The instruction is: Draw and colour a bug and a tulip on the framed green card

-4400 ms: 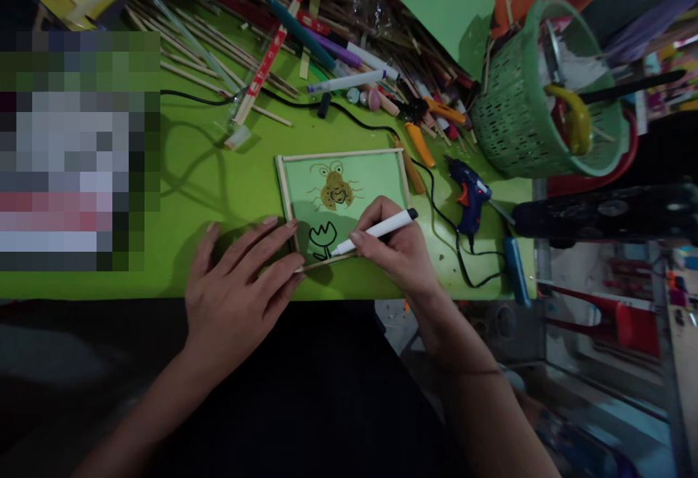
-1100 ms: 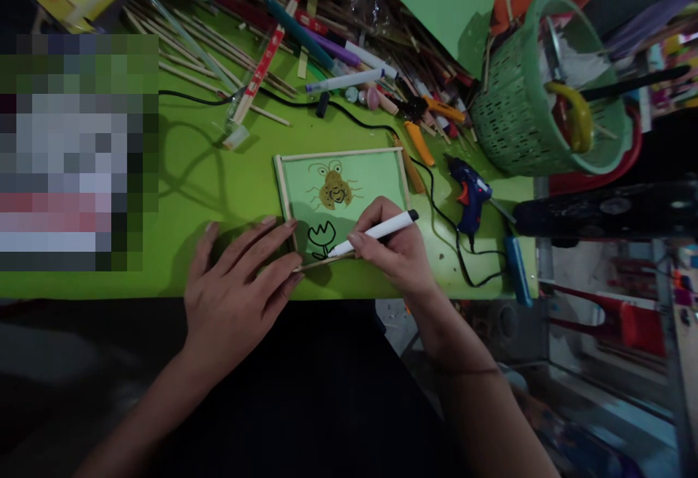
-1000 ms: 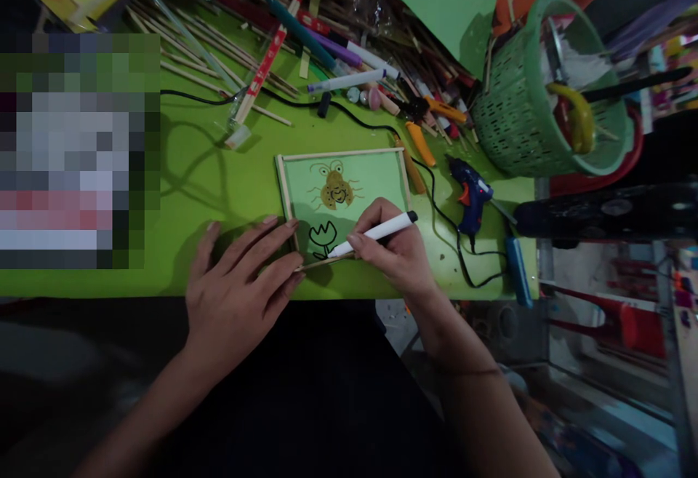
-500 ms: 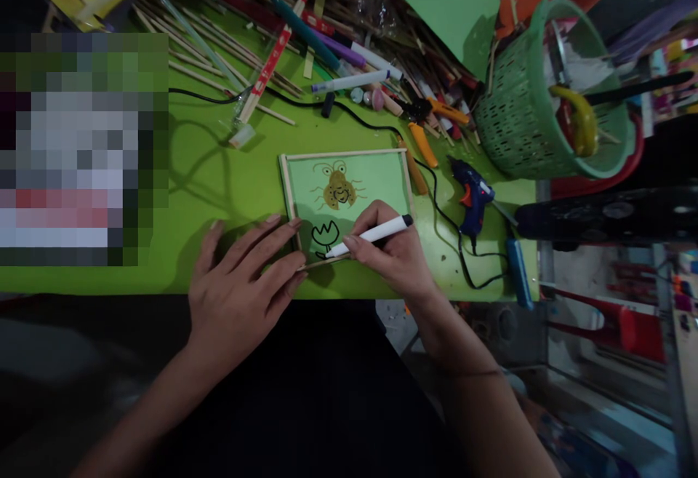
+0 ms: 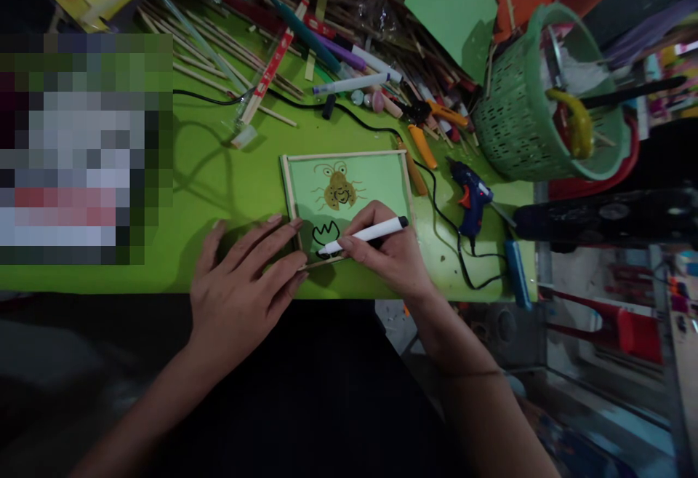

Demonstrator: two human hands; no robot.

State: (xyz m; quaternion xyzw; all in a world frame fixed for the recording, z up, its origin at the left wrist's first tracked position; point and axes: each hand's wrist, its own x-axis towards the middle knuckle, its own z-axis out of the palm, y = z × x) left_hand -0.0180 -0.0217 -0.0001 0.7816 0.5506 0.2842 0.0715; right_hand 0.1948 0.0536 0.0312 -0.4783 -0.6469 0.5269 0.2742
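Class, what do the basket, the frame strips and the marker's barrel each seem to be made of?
Basket: probably plastic, slightly glossy; moulded slots and a smooth rim.
Frame strips: likely bare wood, matte; pale and straight-edged.
Marker's barrel: probably plastic, smooth white, uniformly coloured.

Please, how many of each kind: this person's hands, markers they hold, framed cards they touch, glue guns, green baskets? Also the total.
Hands: 2 (left hand, right hand)
Held marker: 1
Framed card: 1
Glue gun: 1
Green basket: 1
Total: 6
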